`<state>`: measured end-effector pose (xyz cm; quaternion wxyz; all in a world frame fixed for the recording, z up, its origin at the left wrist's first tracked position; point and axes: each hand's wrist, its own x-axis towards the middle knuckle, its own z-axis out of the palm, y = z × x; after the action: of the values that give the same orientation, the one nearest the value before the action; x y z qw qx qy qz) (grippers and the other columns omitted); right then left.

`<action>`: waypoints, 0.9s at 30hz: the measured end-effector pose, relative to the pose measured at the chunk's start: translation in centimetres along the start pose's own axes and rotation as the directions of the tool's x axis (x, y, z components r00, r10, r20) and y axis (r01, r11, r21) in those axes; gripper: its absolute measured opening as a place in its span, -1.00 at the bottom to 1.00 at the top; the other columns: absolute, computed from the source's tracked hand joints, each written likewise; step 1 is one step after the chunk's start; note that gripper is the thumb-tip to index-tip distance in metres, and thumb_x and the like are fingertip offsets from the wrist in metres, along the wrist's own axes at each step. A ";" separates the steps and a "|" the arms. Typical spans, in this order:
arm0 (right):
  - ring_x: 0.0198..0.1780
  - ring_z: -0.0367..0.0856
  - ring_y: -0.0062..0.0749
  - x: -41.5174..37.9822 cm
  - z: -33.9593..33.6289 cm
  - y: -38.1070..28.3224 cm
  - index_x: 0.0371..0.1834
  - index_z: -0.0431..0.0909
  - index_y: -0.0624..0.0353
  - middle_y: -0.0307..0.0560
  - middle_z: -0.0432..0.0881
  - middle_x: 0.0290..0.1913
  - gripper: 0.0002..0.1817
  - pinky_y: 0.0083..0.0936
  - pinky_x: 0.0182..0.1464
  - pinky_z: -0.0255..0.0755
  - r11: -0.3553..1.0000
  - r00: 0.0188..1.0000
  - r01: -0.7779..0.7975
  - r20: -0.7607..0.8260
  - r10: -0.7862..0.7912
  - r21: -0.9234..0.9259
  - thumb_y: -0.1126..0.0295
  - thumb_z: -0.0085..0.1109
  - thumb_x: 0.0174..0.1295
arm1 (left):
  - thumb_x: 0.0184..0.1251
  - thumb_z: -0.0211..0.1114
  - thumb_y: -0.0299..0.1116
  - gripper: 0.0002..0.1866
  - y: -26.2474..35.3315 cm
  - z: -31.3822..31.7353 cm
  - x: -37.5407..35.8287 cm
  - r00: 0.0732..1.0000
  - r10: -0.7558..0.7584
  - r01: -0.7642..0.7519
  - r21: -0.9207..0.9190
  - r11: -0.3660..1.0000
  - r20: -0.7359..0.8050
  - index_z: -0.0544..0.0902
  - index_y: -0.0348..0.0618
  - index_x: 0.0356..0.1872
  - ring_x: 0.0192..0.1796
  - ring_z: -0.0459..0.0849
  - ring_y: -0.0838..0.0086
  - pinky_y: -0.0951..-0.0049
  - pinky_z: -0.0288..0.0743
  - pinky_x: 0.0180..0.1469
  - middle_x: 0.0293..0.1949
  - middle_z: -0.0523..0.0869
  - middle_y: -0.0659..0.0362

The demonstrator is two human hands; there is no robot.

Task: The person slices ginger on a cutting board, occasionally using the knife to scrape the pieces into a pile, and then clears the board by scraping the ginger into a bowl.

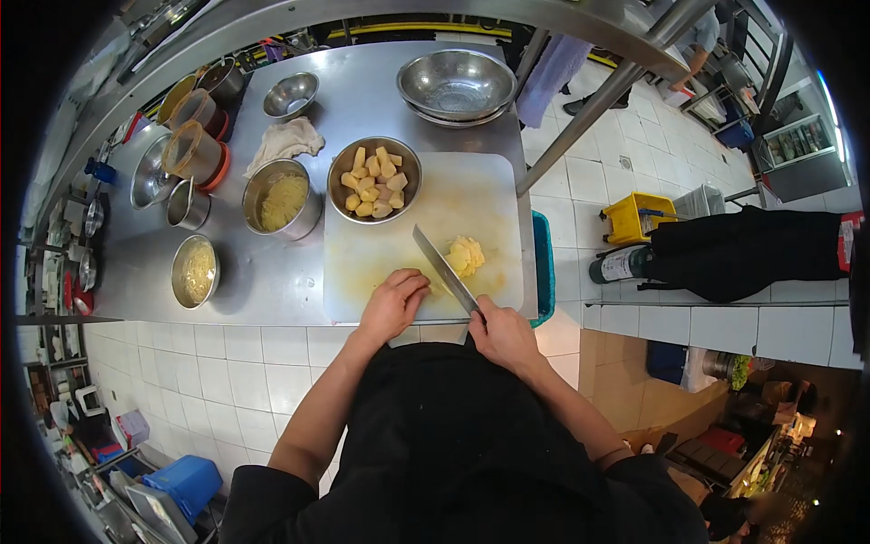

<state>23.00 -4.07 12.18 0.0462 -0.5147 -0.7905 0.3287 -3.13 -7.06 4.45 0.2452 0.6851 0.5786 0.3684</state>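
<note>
- A steel table (272,281) carried a white cutting board (485,195).
- A bowl of potato chunks (374,179) sat on the board's far corner.
- The right hand (503,334) was closed around a knife (444,269).
- The left hand (394,302) lay curled, empty, on the board.
- The chopped potato (466,256) lay just beside the blade.

One head-worn fisheye view looks steeply down and forward, close above the white plastic cutting board (471,204) on the steel counter.

You wear a black short-sleeved top, its sleeves ending above your elbows; your forearms and both hands are bare, without gloves.
</note>
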 end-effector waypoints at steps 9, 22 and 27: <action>-0.27 0.78 0.49 -0.9 0.4 -0.5 0.03 0.57 0.19 0.38 0.78 -0.36 -0.77 0.41 -0.11 0.59 1.000 1.000 0.011 0.017 -0.011 -0.024 0.24 0.18 0.57 | 0.54 0.53 -0.41 -0.81 -0.1 1.0 -0.2 0.997 0.057 -0.056 0.013 0.998 -0.051 0.86 -0.23 0.06 0.16 0.85 0.01 0.12 0.76 0.22 0.12 0.86 0.00; -0.25 0.84 0.40 -0.8 0.6 -1.2 0.03 0.56 0.26 0.34 0.81 -0.34 -0.77 0.33 -0.11 0.66 0.996 0.999 0.030 0.040 -0.027 -0.083 0.30 0.16 0.55 | 0.55 0.47 -0.50 -0.85 -0.1 1.4 0.5 0.999 -0.015 0.010 -0.098 0.995 -0.047 0.85 -0.25 0.04 0.15 0.85 -0.01 0.11 0.77 0.22 0.09 0.87 -0.03; -0.23 0.85 0.40 -0.7 0.1 -1.8 0.04 0.53 0.28 0.36 0.82 -0.33 -0.77 0.32 -0.10 0.67 0.994 0.998 0.020 0.059 -0.014 -0.106 0.32 0.15 0.55 | 0.55 0.47 -0.52 -0.86 -0.1 1.3 0.9 0.999 -0.029 0.024 -0.119 0.993 -0.041 0.84 -0.26 0.03 0.14 0.86 -0.02 0.11 0.76 0.21 0.07 0.88 -0.03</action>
<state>21.90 -5.17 13.25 -0.0016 -0.4998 -0.8124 0.3004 -2.09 -6.08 3.74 0.2779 0.6537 0.5698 0.4132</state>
